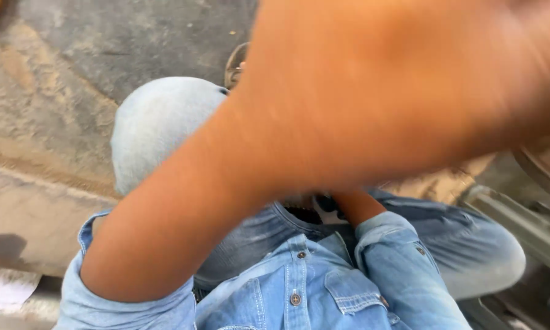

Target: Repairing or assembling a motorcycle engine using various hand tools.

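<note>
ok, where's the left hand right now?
Head view: the left hand is raised close to the camera, blurred, filling the upper right above the denim shirt and jeans.

Bright warm daylight, raised forearm [324, 140] close and motion-blurred, denim shirt [311, 287] sharp, soft shadows

Light blue denim shirt [299, 287], pale blue jeans [155, 125], grey-brown ground [61, 79].

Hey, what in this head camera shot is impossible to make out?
- Left hand: motion-blurred close to the lens; fingers and grip unreadable.
- Right hand: hidden behind the left forearm; only the right forearm shows.
- Sandal: mostly covered by the arm.
- Metal frame: cut off at the right edge.
</note>
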